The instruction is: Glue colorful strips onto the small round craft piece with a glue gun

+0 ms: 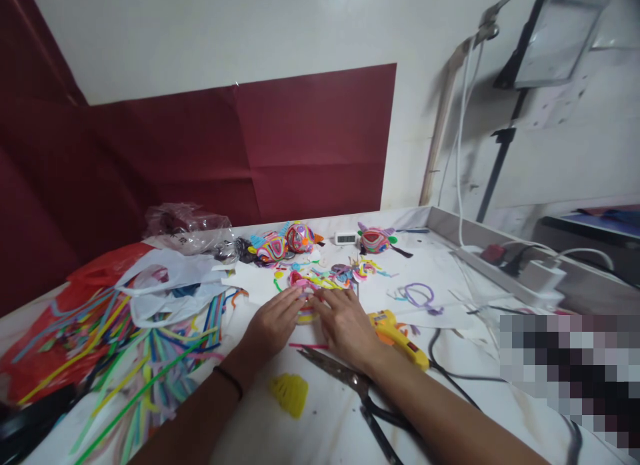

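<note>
Two bare hands meet at the centre of the frame over a small multicoloured coiled piece point(306, 298) lying on the white table point(450, 392). The left hand point(273, 325) lies palm down with its fingers stretched forward and loosely spread, the fingertips touching the near left edge of the piece; a dark band circles its wrist. The right hand point(346, 326) also lies palm down, fingers extended and slightly apart, the tips touching the right side of the piece; neither hand is closed around anything. Scissors point(350, 380) lie open on the table just below the right hand, their blades pointing toward the left of the frame. A yellow glue gun point(397, 335) lies just right of the right hand, its black cord trailing to the lower right. A yellow comb-like scrap point(290, 393) lies below the hands, between the forearms. A heap of coloured strips point(125, 345) fills the lower left, beside a white plastic bag point(173, 282). Three finished striped figures point(300, 238) stand in a row above the hands, near a small white digital clock point(345, 238). A purple loop point(419, 295) lies to the right of centre.
</note>
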`<state>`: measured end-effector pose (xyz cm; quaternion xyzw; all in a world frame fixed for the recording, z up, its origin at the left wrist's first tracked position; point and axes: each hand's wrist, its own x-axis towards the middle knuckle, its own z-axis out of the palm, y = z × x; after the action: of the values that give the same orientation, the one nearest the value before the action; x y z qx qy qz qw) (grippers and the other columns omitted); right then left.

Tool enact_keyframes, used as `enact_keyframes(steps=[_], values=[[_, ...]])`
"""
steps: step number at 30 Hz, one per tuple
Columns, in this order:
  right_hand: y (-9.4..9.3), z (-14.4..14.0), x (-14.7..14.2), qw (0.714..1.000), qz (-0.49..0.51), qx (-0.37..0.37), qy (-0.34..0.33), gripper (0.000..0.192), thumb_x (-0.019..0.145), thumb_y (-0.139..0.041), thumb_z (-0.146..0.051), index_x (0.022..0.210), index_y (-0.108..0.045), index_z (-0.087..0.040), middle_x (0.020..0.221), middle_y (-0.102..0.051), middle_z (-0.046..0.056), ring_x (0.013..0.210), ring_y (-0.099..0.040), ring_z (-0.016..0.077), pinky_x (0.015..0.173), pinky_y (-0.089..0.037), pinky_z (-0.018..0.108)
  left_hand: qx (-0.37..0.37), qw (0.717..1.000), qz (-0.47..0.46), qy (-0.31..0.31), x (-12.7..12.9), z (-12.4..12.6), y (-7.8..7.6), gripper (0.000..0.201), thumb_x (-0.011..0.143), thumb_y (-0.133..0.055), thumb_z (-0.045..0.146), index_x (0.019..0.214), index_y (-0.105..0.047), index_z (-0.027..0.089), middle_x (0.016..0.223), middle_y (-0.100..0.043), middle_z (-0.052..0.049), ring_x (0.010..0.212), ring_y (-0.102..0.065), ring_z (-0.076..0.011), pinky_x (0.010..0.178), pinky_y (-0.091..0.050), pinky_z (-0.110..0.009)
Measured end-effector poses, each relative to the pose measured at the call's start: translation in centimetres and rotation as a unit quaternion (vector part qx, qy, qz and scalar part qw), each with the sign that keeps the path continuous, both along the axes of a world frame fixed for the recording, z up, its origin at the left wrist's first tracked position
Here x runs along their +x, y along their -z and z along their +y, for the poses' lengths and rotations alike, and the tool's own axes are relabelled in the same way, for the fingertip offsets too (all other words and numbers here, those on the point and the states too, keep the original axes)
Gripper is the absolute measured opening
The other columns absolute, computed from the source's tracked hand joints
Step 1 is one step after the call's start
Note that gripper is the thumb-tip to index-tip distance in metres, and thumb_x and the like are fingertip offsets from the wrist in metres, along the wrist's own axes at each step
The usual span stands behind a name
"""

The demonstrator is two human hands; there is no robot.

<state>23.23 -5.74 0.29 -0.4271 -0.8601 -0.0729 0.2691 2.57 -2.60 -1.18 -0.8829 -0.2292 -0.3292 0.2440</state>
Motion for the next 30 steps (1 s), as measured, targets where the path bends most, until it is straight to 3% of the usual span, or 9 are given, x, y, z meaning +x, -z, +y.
enact_keyframes(steps=[7,20,30], values=[[-0.1,0.0,0.0,1.000,0.001,-0.007,0.004,0.041,0.083,-0.049,-0.013,0.122,-0.056,-0.018,0.122,-0.060,0.011,0.106,-0.051,0.0275,0.090,-0.034,0.043,0.032,0.998,0.006,-0.044,0.7,-0.5,0.0,0.030,0.089,-0.046,0.011,0.116,-0.058,0.008,0.120,-0.064,-0.017,0.120,-0.056,-0.0248,0.097,-0.053,-0.041],[0.4,0.2,0.0,1.000,0.016,-0.005,0.001,0.045,0.081,-0.051,-0.015,0.126,-0.054,-0.018,0.123,-0.059,0.011,0.107,-0.050,0.0276,0.092,-0.031,0.043,0.012,0.991,-0.026,-0.128,1.4,-1.7,0.8,0.034,0.089,-0.048,0.022,0.121,-0.059,0.015,0.125,-0.058,-0.016,0.116,-0.053,-0.0272,0.093,-0.050,-0.045],[0.3,0.0,-0.1,1.000,0.025,-0.011,0.000,0.046,0.080,-0.053,-0.015,0.126,-0.054,-0.018,0.122,-0.059,0.011,0.109,-0.048,0.0269,0.095,-0.030,0.043,0.029,0.994,-0.026,-0.098,1.8,-1.9,0.7,0.033,0.086,-0.052,0.016,0.118,-0.058,0.009,0.113,-0.059,-0.017,0.109,-0.054,-0.0276,0.092,-0.052,-0.045]])
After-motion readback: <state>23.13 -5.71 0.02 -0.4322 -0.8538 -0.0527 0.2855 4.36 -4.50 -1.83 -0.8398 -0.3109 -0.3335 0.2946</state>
